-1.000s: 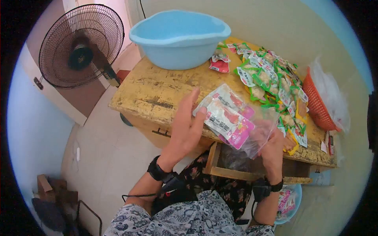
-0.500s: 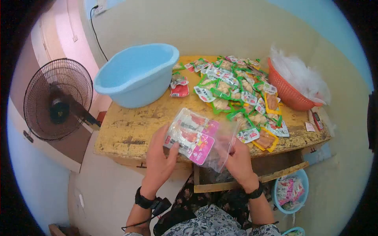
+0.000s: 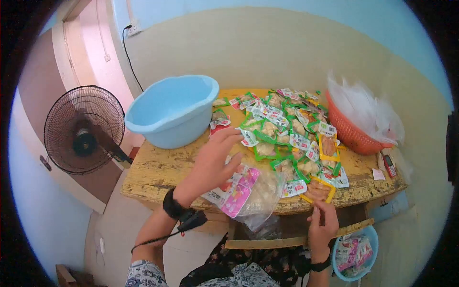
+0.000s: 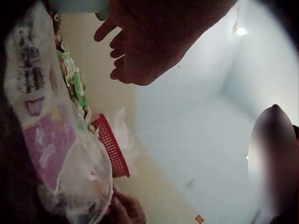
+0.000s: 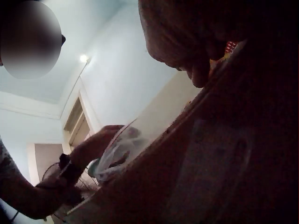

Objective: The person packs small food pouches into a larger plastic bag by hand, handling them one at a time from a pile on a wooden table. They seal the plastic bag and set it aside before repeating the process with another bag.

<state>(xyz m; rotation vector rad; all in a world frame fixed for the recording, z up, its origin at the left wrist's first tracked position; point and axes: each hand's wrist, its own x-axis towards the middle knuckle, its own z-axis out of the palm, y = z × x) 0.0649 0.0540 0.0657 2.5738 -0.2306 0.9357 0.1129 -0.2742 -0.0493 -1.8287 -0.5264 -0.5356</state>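
My left hand (image 3: 213, 160) reaches over the table's front part, fingers extended and parted, holding nothing. Under it, a clear plastic bag (image 3: 265, 193) with pink-and-white packets (image 3: 241, 191) inside lies at the front edge, its mouth overhanging the drawer. The left wrist view shows the bag (image 4: 86, 172) up close, with the left hand (image 4: 159, 37) above it. At the table's edge, my right hand (image 3: 322, 229) pinches the near edge of a yellow-edged packet (image 3: 316, 191) of brownish food. In the right wrist view the right hand (image 5: 182, 37) has curled fingers.
Green-edged packets (image 3: 267, 130) pile across the table (image 3: 160, 167). A blue basin (image 3: 169, 126) stands left, a red basket (image 3: 354, 134) with plastic bags right. A phone (image 3: 389, 165) lies at the right edge. Below are an open drawer (image 3: 287, 241) and a blue tub (image 3: 375, 244). A fan (image 3: 83, 129) stands left.
Both hands have let go of the clear bag, which now lies at the table's edge. The left hand moved forward over it; the right hand moved right to the yellow-edged packet.
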